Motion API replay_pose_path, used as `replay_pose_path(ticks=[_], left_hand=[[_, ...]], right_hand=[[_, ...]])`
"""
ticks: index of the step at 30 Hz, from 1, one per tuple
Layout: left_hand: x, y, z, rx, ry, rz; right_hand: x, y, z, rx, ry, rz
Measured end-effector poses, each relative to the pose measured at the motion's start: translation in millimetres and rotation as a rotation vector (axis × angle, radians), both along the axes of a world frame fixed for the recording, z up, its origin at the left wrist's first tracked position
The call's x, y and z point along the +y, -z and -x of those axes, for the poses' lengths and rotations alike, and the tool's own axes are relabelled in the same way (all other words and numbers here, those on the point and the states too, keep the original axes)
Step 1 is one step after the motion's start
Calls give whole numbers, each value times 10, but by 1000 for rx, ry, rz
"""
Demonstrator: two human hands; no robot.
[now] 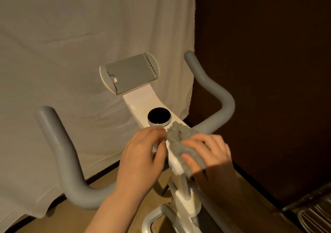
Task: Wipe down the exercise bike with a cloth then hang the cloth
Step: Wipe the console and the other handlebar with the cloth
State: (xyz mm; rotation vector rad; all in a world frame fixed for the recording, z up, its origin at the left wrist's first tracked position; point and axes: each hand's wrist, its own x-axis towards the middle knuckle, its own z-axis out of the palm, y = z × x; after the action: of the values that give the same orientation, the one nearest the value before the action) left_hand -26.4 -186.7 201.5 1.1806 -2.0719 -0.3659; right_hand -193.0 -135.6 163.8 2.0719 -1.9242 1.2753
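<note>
The white exercise bike point(141, 99) fills the middle of the head view, with grey handlebars on the left point(59, 143) and right point(213, 87), a grey tablet holder point(129, 72) and a black round knob point(159, 116). A fuzzy grey cloth point(180, 139) lies on the white stem just below the knob. My right hand point(209, 154) grips the cloth and presses it on the stem. My left hand point(141, 154) rests on the stem's left side, fingers curled, touching the cloth's edge.
A pale sheet point(71, 36) hangs behind the bike. A dark brown wall point(268, 53) stands at the right. A metal rack point(315, 215) shows at the bottom right corner. Tan floor point(53, 220) lies below.
</note>
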Motion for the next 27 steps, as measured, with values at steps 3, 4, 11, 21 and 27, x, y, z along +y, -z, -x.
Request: replay_pose_path(ticks=[3, 4, 11, 21, 27], left_hand=[[-60, -38, 148, -36, 118, -12], [-77, -48, 213, -49, 134, -25], [-283, -91, 631, -136, 44, -2], [-295, -66, 733, -34, 6, -62], [-290, -69, 733, -55, 7, -41]], right_hand=[[-46, -70, 56, -217, 78, -17], [-27, -72, 39, -188, 64, -23], [-338, -261, 435, -100, 172, -169], [-399, -353, 534, -64, 186, -183], [-423, -346, 680, 13, 205, -198]])
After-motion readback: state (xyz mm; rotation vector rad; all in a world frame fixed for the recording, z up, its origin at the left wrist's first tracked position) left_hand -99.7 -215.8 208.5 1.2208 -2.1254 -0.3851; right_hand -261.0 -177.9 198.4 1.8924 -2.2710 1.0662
